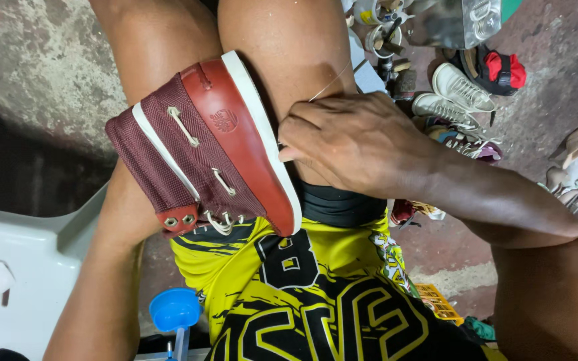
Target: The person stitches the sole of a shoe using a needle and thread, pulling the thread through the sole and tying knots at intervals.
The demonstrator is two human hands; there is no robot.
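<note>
From the head camera I look straight down at my lap. A maroon boat shoe (202, 150) with a white sole edge sits wedged between my thighs, sole side turned toward my right leg, its mesh collar and pale laces facing my left. My right hand (352, 144) is curled closed at the sole's rim, fingertips pinched together right against the white edge; a thin thread (332, 83) runs taut from that pinch up across my right thigh. My left hand is hidden: the forearm runs down behind the shoe, so I cannot tell whether it is open or gripping. On the ground near my right knee lie white sneakers (456, 93), a red and black shoe (496, 70) and some tins (382, 27). Near my left side I see a white plastic surface (28, 254) and a blue funnel (174, 309)
</note>
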